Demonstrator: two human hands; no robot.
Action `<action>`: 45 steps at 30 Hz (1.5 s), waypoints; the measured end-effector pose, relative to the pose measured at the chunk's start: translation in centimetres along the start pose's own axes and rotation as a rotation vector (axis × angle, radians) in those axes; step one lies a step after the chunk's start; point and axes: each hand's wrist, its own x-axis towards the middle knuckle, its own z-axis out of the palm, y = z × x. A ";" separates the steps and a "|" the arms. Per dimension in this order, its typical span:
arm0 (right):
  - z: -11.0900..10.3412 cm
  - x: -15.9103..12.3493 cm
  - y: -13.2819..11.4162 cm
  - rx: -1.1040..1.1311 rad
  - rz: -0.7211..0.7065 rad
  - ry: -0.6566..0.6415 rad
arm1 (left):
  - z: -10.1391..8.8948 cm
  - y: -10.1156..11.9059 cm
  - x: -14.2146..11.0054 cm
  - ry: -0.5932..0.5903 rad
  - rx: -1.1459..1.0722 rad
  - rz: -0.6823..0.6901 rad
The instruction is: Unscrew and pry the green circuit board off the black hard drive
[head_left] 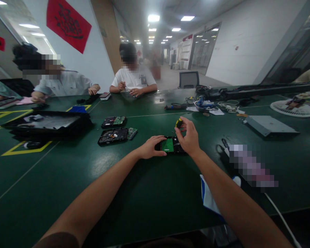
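A hard drive (167,145) with a green circuit board lies flat on the green table in front of me. My left hand (153,147) grips its left end, thumb along the near edge and fingers over the far one. Above the drive's right side, my right hand (189,136) is closed around a yellow and black screwdriver (179,123). The tool's tip is hard to make out. Left of my hands are another hard drive (114,121), an opened drive (112,136) and a loose circuit board (132,133).
Black trays (49,125) are stacked at the left. Cables (204,104) and a white fan grille (291,109) lie toward the back right, near a grey metal box (270,124). A blue-white cloth (209,196) is under my right forearm. Co-workers (134,77) sit across the table.
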 end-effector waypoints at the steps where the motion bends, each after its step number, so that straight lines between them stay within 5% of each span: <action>1: 0.0 0.0 0.0 0.002 0.002 0.001 | 0.0 0.0 0.0 -0.002 0.000 0.001; 45: 0.1 0.0 0.0 0.000 -0.022 0.010 | 0.2 -0.3 0.1 0.016 0.007 0.026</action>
